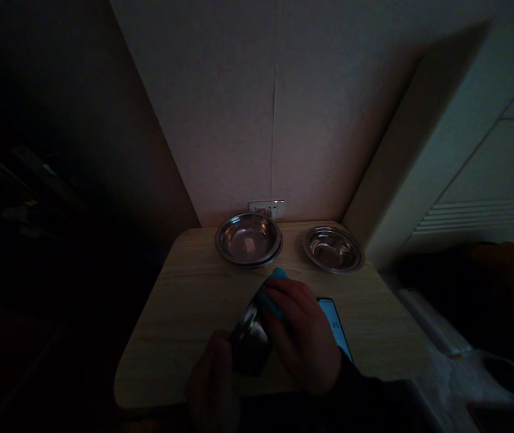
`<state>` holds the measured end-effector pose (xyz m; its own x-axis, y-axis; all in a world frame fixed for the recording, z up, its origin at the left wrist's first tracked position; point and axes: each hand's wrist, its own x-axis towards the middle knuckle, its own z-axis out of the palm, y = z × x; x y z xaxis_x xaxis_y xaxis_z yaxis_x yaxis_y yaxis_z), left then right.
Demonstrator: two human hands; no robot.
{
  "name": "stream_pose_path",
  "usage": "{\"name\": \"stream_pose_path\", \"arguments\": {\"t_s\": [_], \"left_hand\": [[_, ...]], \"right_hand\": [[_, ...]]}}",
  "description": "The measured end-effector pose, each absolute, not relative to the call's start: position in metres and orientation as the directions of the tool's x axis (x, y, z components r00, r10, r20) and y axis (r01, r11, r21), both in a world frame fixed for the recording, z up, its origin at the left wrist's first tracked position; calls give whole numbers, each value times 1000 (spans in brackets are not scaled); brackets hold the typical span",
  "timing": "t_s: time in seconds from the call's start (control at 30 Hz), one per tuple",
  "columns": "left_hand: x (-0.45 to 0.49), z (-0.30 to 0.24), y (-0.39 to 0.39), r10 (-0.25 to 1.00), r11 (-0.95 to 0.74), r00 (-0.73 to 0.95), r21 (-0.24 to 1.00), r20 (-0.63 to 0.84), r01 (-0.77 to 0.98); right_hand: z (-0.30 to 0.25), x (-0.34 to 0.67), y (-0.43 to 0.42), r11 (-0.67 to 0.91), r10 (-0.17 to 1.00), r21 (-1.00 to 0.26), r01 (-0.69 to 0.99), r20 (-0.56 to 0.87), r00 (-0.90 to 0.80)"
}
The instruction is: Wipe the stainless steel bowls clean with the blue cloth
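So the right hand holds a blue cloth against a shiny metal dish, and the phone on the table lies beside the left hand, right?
The phone's place is wrong: the head view shows the phone on the table beside the right hand, which holds a blue cloth against a shiny metal dish.

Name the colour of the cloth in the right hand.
Teal: the cloth in the right hand looks blue-green, seen best in the head view.

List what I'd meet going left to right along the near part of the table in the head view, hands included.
Left hand → shiny metal bowl → right hand → phone.
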<state>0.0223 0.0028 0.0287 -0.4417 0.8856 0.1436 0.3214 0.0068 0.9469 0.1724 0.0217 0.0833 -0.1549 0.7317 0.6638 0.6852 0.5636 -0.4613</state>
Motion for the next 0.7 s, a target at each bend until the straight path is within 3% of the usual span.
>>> {"name": "stream_pose_path", "arguments": {"t_s": [0.1,0.27,0.43,0.6,0.7], "left_hand": [[31,36,4,903,66,-427,969,42,236],[36,33,5,847,115,-532,981,-16,154],[33,27,4,822,147,-568,979,-43,140],[36,26,1,838,113,-546,982,-13,151],[35,30,1,830,127,-558,981,-22,150]], "right_hand": [[88,175,24,538,769,-501,678,621,-151],[88,170,21,667,682,-405,625,670,-294],[87,175,28,532,775,-536,655,619,-123],[91,173,22,692,669,-426,583,681,-297],[87,181,35,549,800,-597,584,577,-162]]}}
